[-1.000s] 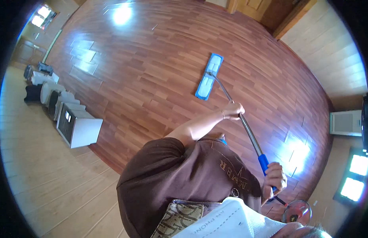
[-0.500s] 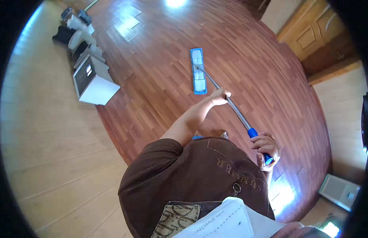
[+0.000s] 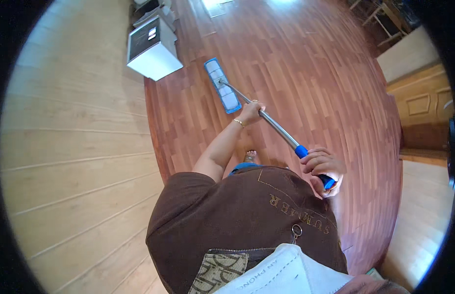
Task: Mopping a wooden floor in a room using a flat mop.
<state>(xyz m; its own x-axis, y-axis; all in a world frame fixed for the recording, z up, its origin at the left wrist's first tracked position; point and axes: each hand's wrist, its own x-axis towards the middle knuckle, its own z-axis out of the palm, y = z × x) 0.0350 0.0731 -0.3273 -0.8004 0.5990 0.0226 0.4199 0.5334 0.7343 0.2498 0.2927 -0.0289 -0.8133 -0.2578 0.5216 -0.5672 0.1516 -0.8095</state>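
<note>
— Blue pad on the mop head (image 3: 222,91), flat on the red-brown wooden floor (image 3: 306,63), lying far out ahead and a little to the left. See it?

— Got it. Silver pole (image 3: 272,126) slanting from that head back toward the person, ending in a blue grip.

— Left hand (image 3: 250,113) is wrapped round the bare metal partway along, fingers curled tight on the pole, a thin bracelet at the wrist.

— And the right hand (image 3: 322,169) is nearer the body, off to the right, clamped on the blue grip at the top end. Both hands holding the mop, well apart from each other.

— Brown shirt (image 3: 247,220) fills the near part of the view. One bare foot (image 3: 250,157) peeks out just past it, on the boards.

— White box (image 3: 154,49) at the far left, standing close to the mop head but not touching it, right by the pale plank wall (image 3: 70,147).

— Wooden door (image 3: 423,108) over on the right side.

— Far corner past the box has more items; too small to make out.
</note>
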